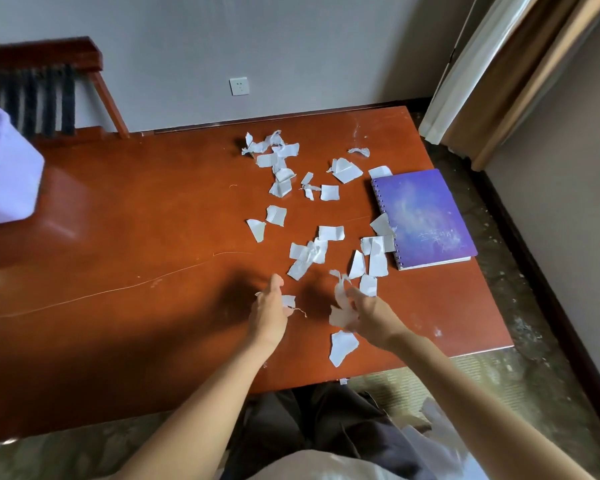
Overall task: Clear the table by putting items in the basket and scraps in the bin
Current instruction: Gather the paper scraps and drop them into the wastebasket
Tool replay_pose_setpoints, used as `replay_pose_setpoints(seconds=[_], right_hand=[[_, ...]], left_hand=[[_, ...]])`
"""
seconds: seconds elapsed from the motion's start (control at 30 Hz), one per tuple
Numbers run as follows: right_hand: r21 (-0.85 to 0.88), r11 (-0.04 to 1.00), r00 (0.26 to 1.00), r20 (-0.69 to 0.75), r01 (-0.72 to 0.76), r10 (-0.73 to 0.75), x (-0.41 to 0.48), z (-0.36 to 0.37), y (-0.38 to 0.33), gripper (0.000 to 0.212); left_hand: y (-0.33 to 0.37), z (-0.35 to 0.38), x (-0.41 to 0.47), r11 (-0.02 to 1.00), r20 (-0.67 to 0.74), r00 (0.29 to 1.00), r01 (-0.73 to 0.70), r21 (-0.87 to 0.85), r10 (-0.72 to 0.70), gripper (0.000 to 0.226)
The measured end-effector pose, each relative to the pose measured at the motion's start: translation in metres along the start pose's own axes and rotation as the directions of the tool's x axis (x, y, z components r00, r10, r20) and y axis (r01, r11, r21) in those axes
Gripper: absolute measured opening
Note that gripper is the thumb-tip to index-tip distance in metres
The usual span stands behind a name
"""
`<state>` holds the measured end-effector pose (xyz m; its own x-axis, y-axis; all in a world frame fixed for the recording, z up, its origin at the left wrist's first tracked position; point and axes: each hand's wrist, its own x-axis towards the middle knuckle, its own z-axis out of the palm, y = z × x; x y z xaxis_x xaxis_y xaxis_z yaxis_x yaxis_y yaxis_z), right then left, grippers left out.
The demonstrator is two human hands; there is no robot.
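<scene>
A person reaches both arms over a red-brown surface (136, 220). Lots of white paper scraps (329, 233) lie on it, spread from the far middle down to the near edge. The right hand (371, 315) is over the near part of the surface. Its fingers are curled round a bunch of scraps, and it looks a bit blurry. One big scrap lies close to the near edge, just beside that hand. The left hand (269, 308) is a little to the left, with its thumb pointing up. A small scrap sticks out by its fingers, but it is hard to tell if the hand grips it or only touches it. A purple notebook (423, 216) lies flat and closed on the right side of the surface, with its wire rings on its left. A few scraps touch that side. A pale purple tub (4, 174) stands at the far left, partly cut off. Behind the surface are a grey wall with a white socket (239, 86) and a wooden chair (49, 64). A curtain (499, 81) hangs on the right.
</scene>
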<state>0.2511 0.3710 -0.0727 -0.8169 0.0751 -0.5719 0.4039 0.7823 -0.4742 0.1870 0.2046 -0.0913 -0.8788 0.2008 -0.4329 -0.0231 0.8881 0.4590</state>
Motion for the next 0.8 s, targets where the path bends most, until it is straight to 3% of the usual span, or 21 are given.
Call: replay_pose_setpoints(seconds=[0.1,0.3,0.4,0.47,0.6,0.67,0.8], right_hand=[[-0.072,0.997,0.998,0.065,-0.009,0.014,-0.009,0.016,0.008,0.063],[-0.256,0.967,1.0,0.009,0.016,-0.015,-0.013,0.029,0.01,0.042],[-0.243,0.97,1.0,-0.008,0.002,-0.004,-0.008,0.027,0.012,0.035],[-0.23,0.973,1.0,-0.026,0.008,-0.014,-0.007,0.025,0.011,0.033],[-0.157,0.988,0.996,-0.085,0.01,-0.023,0.002,0.016,0.011,0.025],[-0.055,0.998,0.988,-0.157,-0.013,0.004,0.009,0.004,0.012,0.024],[0.165,0.98,0.942,-0.298,-0.111,0.157,0.024,-0.023,0.017,0.047]], left_hand=[[0.001,0.003,-0.003,0.999,0.045,0.998,0.046,0.006,-0.047,0.064],[-0.004,0.003,0.007,0.998,0.038,0.997,0.059,0.032,-0.06,0.022],[-0.003,0.006,0.009,0.998,-0.011,0.999,0.053,0.03,-0.053,0.012],[-0.004,0.008,0.008,0.999,-0.058,0.998,0.037,0.014,-0.036,0.019],[-0.003,0.004,0.009,1.0,-0.144,0.99,0.007,0.009,-0.006,0.019],[0.002,-0.001,0.017,0.997,-0.159,0.987,-0.016,-0.075,0.004,0.018],[0.018,-0.006,0.041,0.976,-0.14,0.986,-0.113,-0.187,0.088,0.017]])
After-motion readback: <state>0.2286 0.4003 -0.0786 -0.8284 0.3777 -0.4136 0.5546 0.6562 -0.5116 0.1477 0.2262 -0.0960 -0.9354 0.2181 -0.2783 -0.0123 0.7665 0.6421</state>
